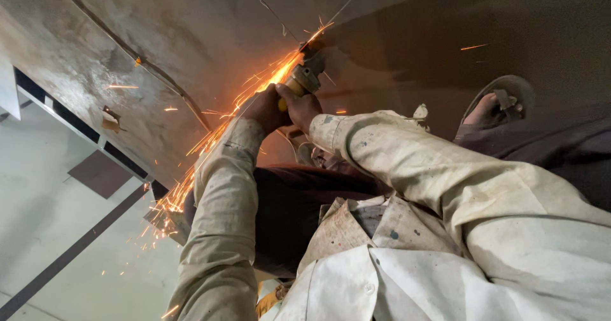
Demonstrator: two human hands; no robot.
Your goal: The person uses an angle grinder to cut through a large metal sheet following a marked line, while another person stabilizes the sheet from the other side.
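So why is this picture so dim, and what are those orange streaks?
Head view: the sparks are the brightest light, smeared into streaks by their motion; they glow orange on the left hand and right hand at the grinder. The metal sheet is dull, and its right side lies in deep shadow. The sleeves look stretched by the wide lens.

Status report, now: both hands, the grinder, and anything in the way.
Left hand and right hand both in a closed grip on the angle grinder. Disc end against the metal sheet, sparks streaming down-left. Sandalled foot rests nearby, right.
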